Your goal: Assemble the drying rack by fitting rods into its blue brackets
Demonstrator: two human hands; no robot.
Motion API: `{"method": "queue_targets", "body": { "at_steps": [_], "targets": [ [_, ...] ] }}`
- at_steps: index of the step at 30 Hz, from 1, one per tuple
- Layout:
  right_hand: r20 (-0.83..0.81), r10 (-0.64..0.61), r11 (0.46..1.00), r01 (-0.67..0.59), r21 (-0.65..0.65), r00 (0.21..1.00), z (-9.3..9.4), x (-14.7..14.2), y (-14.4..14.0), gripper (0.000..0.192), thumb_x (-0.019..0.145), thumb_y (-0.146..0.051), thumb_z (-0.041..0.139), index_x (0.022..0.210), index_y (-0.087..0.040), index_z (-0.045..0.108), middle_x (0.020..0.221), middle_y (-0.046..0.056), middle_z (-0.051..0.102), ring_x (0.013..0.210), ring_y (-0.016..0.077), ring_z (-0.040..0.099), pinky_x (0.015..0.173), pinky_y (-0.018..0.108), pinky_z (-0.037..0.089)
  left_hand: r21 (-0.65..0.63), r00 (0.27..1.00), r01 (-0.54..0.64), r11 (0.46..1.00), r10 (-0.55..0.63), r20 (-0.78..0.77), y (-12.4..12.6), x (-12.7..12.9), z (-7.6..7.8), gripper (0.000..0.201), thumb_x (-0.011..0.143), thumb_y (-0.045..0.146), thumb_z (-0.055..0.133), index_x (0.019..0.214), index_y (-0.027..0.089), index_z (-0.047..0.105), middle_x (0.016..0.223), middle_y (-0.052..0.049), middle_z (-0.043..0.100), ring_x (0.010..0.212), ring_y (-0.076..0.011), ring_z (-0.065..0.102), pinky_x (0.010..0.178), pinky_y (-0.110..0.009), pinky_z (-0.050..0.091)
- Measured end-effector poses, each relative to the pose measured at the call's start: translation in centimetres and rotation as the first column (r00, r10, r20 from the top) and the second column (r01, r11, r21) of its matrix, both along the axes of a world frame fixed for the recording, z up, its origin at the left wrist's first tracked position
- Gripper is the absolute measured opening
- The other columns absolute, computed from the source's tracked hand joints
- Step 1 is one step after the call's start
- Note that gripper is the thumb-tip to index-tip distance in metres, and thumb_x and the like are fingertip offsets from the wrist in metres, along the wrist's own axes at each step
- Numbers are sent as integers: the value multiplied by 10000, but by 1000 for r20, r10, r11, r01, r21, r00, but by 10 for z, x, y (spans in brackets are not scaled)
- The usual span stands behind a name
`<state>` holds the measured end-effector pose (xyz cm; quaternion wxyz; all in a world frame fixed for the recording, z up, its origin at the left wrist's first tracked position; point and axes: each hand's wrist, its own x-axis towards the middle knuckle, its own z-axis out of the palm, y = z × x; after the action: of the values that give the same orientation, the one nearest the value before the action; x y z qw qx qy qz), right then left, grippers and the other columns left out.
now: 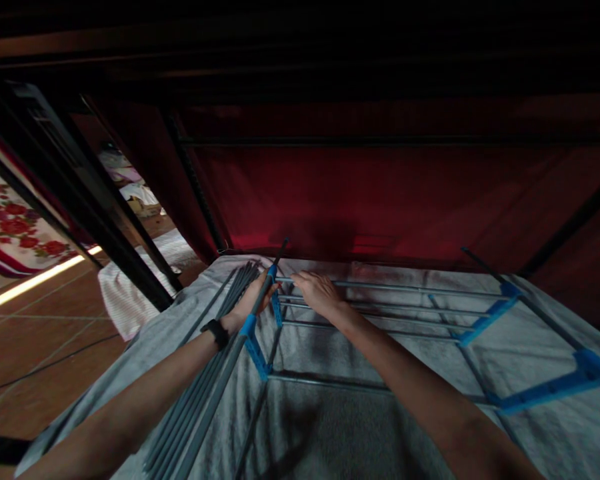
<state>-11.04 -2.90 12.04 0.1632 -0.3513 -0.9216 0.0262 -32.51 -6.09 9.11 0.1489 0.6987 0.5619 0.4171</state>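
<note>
A part-built rack of grey metal tubes with blue plastic brackets lies across a grey blanket (325,427). My left hand (254,293), with a dark band on its wrist, is closed round the rack's left side tube (220,380), just by the upper blue bracket (272,272). My right hand (316,291) curls over the left end of the far crossbar (410,289), close to that bracket; its fingertips are partly hidden. More crossbars run to the right-hand blue brackets (545,393). Beneath my left forearm lies a bundle of loose grey tubes (195,393).
Behind the blanket hangs a dark red cloth (360,200) on a dark frame. Dark posts (130,247) stand at the left. Beyond them are a tiled floor (35,347) with a cable, a white cloth (125,300) and a floral blanket (20,230).
</note>
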Motion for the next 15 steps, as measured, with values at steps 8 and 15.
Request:
{"method": "queue_targets", "body": {
  "at_steps": [8, 15],
  "targets": [
    [-7, 4, 1000, -4, -8, 1000, 0, 3, 1, 419, 996, -163, 345, 1321, -286, 580, 1211, 36, 671, 1136, 181, 590, 894, 282, 434, 24, 1000, 30, 999, -30, -1, 7, -2, -8, 331, 855, 465, 583, 1024, 186, 523, 841, -32, 591, 774, -189, 565, 757, -324, 491],
    [-13, 25, 1000, -25, -5, 1000, 3, 5, 0, 395, 1015, -208, 324, 1305, -276, 584, 1185, 40, 676, 1107, 187, 604, 871, 293, 436, 46, 995, 85, 995, -87, 39, 23, -14, -32, 305, 876, 434, 576, 1023, 175, 509, 828, -18, 582, 695, -154, 542, 686, -299, 504]
  ]
}}
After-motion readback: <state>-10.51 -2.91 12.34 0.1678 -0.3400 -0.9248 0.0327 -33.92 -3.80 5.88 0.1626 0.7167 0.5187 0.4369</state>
